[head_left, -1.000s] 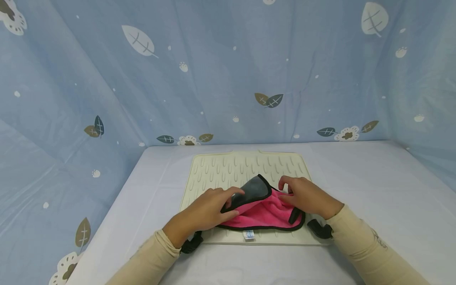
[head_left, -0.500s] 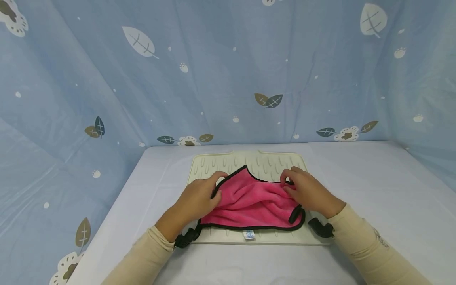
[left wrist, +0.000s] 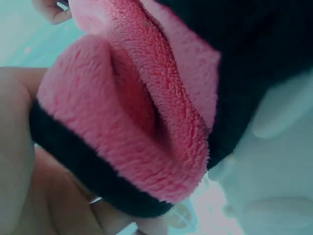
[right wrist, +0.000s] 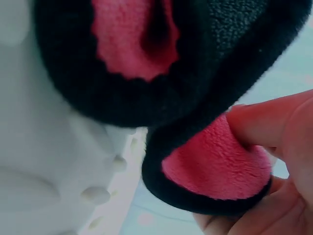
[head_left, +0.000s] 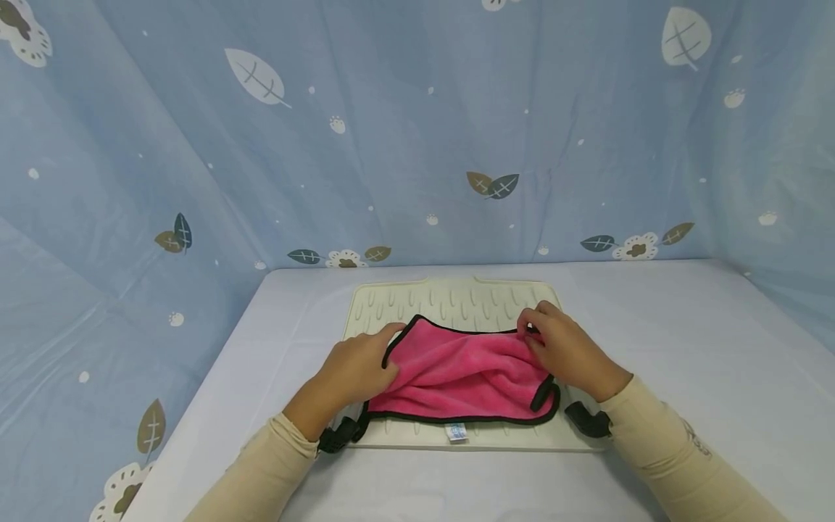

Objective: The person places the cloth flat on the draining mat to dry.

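Observation:
A pink plush towel (head_left: 457, 370) with black edging and a small white label (head_left: 457, 433) lies rumpled in the head view. At its left edge my left hand (head_left: 355, 368) pinches the trim; the left wrist view shows the towel (left wrist: 122, 142) folded between thumb and fingers. My right hand (head_left: 562, 349) grips the upper right corner, and the right wrist view shows that corner of the towel (right wrist: 220, 166) pinched. Part of the grey reverse side shows there. The lower right corner curls over on itself.
Under the towel is a cream ribbed mat (head_left: 450, 297) on a white-covered table (head_left: 652, 326). A blue curtain (head_left: 417, 130) with leaf prints hangs behind and to the sides. Black straps (head_left: 587, 419) sit at both wrists.
The grey flap has turned over to the left, so the pink side now faces up. My left hand moved left and took the left edge; my right hand rose slightly with its corner.

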{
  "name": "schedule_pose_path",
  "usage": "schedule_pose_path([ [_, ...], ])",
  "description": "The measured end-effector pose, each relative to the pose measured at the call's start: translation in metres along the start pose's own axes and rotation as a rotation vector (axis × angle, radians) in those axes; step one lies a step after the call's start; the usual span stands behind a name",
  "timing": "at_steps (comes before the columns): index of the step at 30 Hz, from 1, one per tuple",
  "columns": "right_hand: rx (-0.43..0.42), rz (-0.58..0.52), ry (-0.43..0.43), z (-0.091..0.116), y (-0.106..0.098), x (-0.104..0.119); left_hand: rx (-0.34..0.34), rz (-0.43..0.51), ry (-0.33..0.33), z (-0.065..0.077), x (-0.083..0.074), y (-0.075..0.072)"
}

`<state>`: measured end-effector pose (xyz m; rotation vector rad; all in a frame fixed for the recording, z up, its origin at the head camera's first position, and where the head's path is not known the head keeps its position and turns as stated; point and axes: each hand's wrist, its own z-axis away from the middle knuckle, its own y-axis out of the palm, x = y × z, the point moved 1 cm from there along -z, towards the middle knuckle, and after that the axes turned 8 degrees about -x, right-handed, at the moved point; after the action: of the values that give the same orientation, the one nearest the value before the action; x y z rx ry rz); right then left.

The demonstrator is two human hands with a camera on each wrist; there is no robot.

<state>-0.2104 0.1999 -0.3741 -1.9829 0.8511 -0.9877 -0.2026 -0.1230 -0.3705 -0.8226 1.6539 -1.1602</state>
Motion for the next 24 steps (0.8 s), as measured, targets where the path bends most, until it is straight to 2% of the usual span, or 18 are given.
schedule_pose_path([
  [4,0.077,0.019,0.062,0.0004,0.0001,-0.0020,0.071,0.008,-0.020,0.0014,0.0004,0.0017],
  [7,0.143,0.043,0.133,0.0012,0.0003,-0.0037,0.093,0.017,-0.009,0.0018,0.0002,0.0036],
  [12,0.175,0.068,0.188,0.0022,-0.0002,-0.0042,0.054,0.010,0.048,0.0013,0.0005,0.0064],
  [24,0.150,0.054,0.155,0.0010,0.0000,-0.0041,0.001,0.047,0.114,0.0015,-0.0020,0.0072],
])
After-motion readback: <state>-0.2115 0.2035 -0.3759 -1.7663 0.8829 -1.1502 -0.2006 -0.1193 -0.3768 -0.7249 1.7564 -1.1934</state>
